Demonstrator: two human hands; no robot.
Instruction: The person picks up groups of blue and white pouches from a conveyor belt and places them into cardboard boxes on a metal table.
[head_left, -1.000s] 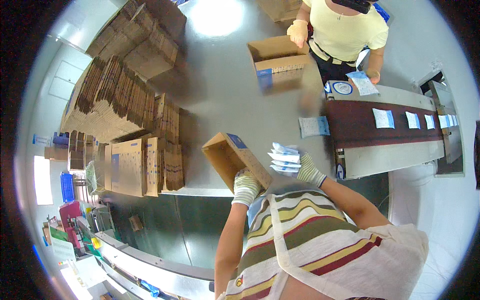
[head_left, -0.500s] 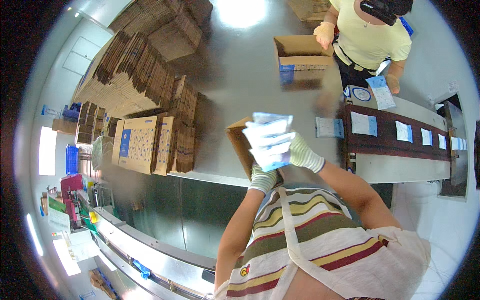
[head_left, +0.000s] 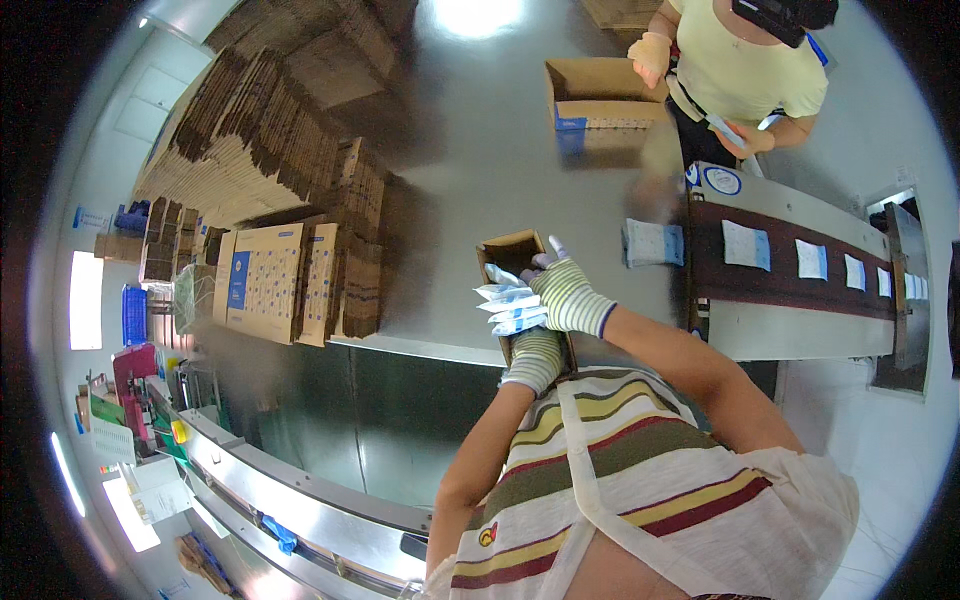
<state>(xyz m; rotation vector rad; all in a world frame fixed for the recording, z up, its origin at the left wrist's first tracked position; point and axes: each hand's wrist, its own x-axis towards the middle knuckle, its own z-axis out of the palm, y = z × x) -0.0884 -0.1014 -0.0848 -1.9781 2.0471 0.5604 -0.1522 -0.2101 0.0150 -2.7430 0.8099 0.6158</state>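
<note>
A small stack of white-and-blue packets (head_left: pixel 512 304) is tilted in the mouth of a narrow open cardboard box (head_left: pixel 513 246) at the table's front edge. My right hand (head_left: pixel 574 297), in a striped glove, grips the stack from its right side, one finger sticking up past the box rim. Just below the packets, my left hand (head_left: pixel 536 361), gloved alike, reaches into the near end of the box. Its fingertips are hidden under the packets and the box wall.
Flattened cartons (head_left: pixel 265 280) are piled at the left. One packet (head_left: pixel 653 243) lies right of the box; several more ride a brown conveyor belt (head_left: pixel 780 285). Across the table, a co-worker (head_left: pixel 745 80) holds a packet beside an open carton (head_left: pixel 605 100).
My right hand has lowered the packets into the box mouth and turned them. The box stands more upright. The co-worker has drawn a packet closer to the body.
</note>
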